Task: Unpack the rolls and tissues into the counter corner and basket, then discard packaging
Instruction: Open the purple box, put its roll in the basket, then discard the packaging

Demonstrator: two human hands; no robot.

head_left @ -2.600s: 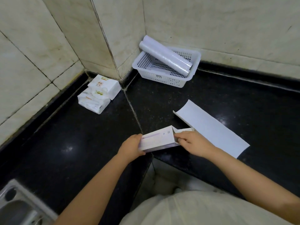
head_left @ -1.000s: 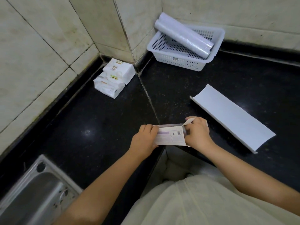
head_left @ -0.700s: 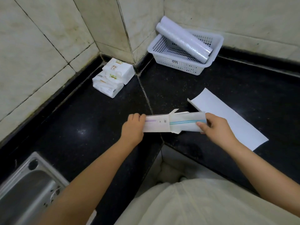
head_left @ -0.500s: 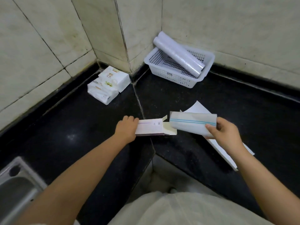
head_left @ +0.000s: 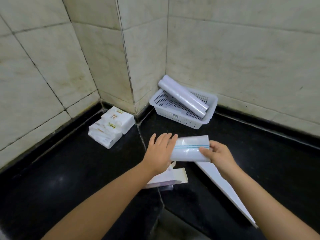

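Note:
My right hand [head_left: 215, 154] grips the right end of a short white roll of bags [head_left: 189, 148] with two thin blue lines, held above the black counter. Against the roll's left end rests my left hand [head_left: 160, 150], fingers spread. The emptied small carton [head_left: 170, 179] lies on the counter under my left wrist, its flap open. A white perforated basket [head_left: 183, 116] stands against the wall with two long white rolls [head_left: 183, 97] lying across it. Several white tissue packs [head_left: 110, 127] are stacked in the counter corner at the left.
A long flattened white box [head_left: 225, 186] lies on the counter under my right forearm. Tiled walls meet in a jutting corner between the tissue packs and the basket. The counter's front edge has a notch near my body.
My right hand pulled the blue-lined roll out of the small carton. My left hand let the carton drop onto the counter and moved up to the roll's left end. The camera tilted up.

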